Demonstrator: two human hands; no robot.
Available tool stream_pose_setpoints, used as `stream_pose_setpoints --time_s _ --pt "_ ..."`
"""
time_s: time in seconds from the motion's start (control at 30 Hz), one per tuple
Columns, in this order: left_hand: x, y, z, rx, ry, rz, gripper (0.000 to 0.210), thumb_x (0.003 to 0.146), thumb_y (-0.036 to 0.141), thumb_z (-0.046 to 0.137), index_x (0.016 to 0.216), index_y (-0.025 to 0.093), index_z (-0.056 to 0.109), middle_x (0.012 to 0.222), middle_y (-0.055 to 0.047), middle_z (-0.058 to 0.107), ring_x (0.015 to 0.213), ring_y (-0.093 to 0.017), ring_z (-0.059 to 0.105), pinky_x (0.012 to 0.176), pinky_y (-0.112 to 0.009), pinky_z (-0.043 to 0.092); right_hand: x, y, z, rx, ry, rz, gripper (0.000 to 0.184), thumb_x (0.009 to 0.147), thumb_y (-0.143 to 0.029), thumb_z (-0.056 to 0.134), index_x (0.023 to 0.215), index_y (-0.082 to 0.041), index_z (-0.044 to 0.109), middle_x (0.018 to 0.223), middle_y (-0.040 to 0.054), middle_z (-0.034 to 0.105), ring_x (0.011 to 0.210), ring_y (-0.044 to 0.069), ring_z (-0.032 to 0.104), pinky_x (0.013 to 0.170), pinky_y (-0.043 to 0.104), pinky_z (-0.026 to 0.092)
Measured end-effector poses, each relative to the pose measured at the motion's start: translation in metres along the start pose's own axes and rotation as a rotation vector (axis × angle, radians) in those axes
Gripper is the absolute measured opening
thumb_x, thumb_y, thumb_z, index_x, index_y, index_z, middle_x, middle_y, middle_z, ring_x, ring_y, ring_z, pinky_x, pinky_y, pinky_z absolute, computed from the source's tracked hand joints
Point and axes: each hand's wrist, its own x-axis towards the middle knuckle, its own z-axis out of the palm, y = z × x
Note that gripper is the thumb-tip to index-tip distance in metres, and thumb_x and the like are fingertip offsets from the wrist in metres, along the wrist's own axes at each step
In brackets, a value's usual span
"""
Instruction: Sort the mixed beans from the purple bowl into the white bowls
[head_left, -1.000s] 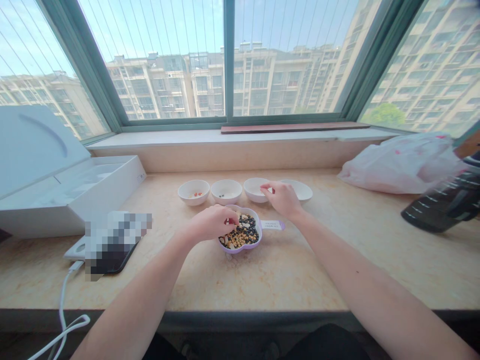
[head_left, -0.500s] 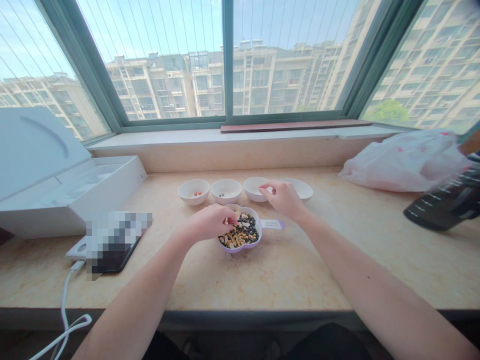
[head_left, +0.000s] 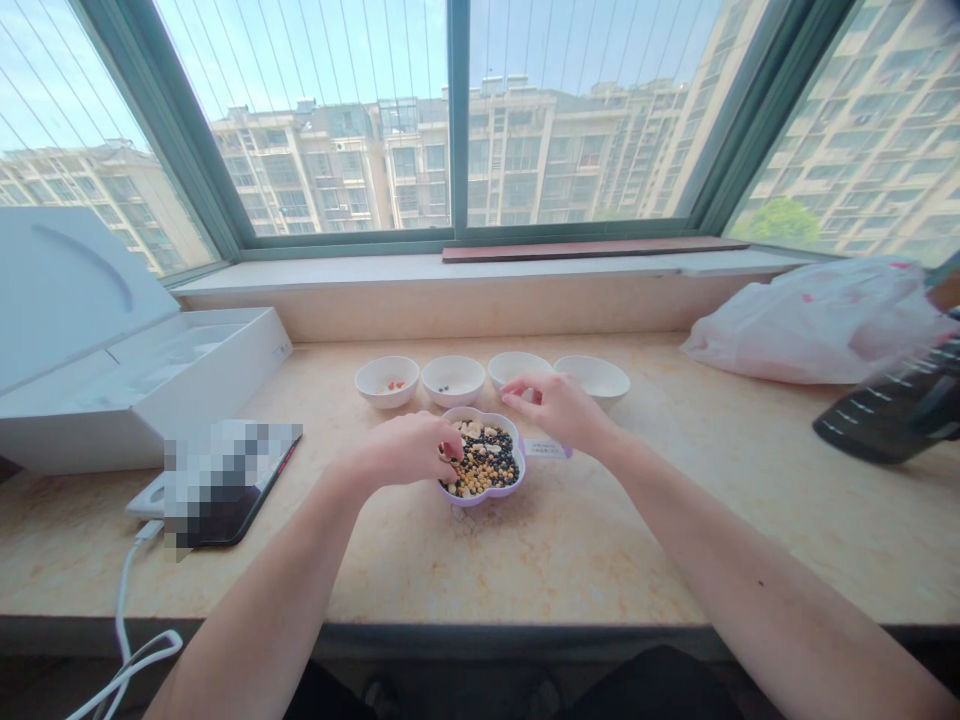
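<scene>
A purple-rimmed scalloped dish (head_left: 519,440) stands in the middle of the counter. It is filled with mixed black beans, yellow beans and pale flat pieces (head_left: 480,465). My left hand (head_left: 414,447) reaches over the dish's left side, fingers curled down to the beans; whatever it pinches is too small to see. Above the back right of the dish, in front of the third white bowl (head_left: 517,360), hovers my right hand (head_left: 564,408). Its fingers are drawn together, and any held piece is hidden. Red pieces lie in the leftmost white bowl (head_left: 386,402), dark ones in the second white bowl (head_left: 454,400).
The fourth white bowl (head_left: 600,375) is partly behind my right hand. A labelled tag (head_left: 546,449) adjoins the dish. Left are an open white box (head_left: 210,370), a phone (head_left: 240,510) and a white cable (head_left: 124,600); right, a plastic bag (head_left: 817,325) and a dark jug (head_left: 877,420).
My right hand has moved slightly left and toward me, from over the third bowl to its front. My left hand has drawn slightly left and down within the dish.
</scene>
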Motion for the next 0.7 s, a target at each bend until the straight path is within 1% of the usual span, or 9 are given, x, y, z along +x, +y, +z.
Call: stream_pose_setpoints --time_s 0.07,0.13,0.27,0.37,0.47,0.57,0.7 --pt "0.0012 0.0018 0.0006 0.047 -0.025 -0.008 0.014 0.073 0.018 0.065 0.079 0.023 0.077 0.073 -0.001 0.071 0.064 -0.015 0.060 0.055 -0.025 0.036 -0.0004 -0.0009 0.0002 0.009 -0.010 -0.002 0.024 0.091 -0.035 0.060 0.094 -0.019 0.079 0.066 0.0027 0.071 0.057 0.016 0.061 0.061 0.030 0.045" --pt "0.0029 0.0037 0.0018 0.089 -0.038 -0.002 0.015 0.075 0.017 0.062 0.073 0.022 0.076 0.070 -0.002 0.069 0.060 -0.015 0.057 0.055 -0.027 0.035 -0.0007 -0.0017 0.0006 0.019 -0.021 -0.001 0.024 0.092 -0.035 0.060 0.094 -0.019 0.079 0.067 0.0029 0.071 0.058 0.016 0.061 0.061 0.030 0.045" --pt "0.0052 0.0053 0.0040 0.137 -0.051 -0.039 0.019 0.077 0.018 0.057 0.066 0.020 0.073 0.067 -0.005 0.068 0.057 -0.016 0.054 0.055 -0.030 0.034 -0.0010 -0.0029 0.0028 0.023 -0.049 -0.007 0.022 0.091 -0.034 0.061 0.093 -0.020 0.078 0.074 0.0029 0.073 0.061 0.016 0.062 0.061 0.029 0.044" --pt "0.0051 0.0037 0.0040 0.124 -0.042 -0.052 0.021 0.077 0.015 0.055 0.071 0.020 0.075 0.073 -0.005 0.071 0.060 -0.016 0.056 0.057 -0.029 0.035 -0.0013 -0.0040 0.0042 0.017 -0.059 -0.023 0.021 0.091 -0.032 0.061 0.093 -0.020 0.078 0.076 0.0028 0.074 0.063 0.015 0.062 0.062 0.029 0.043" --pt "0.0048 0.0005 0.0035 0.097 -0.015 -0.054 0.021 0.075 0.013 0.058 0.080 0.021 0.076 0.080 -0.004 0.073 0.068 -0.017 0.059 0.059 -0.026 0.037 -0.0016 -0.0052 0.0045 0.015 -0.060 -0.028 0.021 0.091 -0.031 0.061 0.092 -0.020 0.079 0.074 0.0030 0.074 0.063 0.016 0.061 0.063 0.029 0.043" --pt "0.0051 -0.0022 0.0032 0.054 0.020 -0.058 0.022 0.072 0.013 0.060 0.084 0.021 0.076 0.080 -0.004 0.073 0.070 -0.017 0.060 0.059 -0.025 0.038 -0.0018 -0.0058 0.0045 0.015 -0.064 -0.030 0.021 0.091 -0.031 0.061 0.091 -0.020 0.079 0.073 0.0029 0.073 0.062 0.015 0.061 0.063 0.029 0.043" --pt "0.0061 -0.0043 0.0039 0.000 0.048 -0.058 0.020 0.073 0.014 0.060 0.084 0.019 0.075 0.078 -0.004 0.072 0.067 -0.017 0.059 0.059 -0.026 0.039 -0.0021 -0.0053 0.0053 0.016 -0.069 -0.043 0.021 0.091 -0.031 0.060 0.092 -0.021 0.079 0.073 0.0028 0.074 0.062 0.015 0.061 0.063 0.029 0.043"
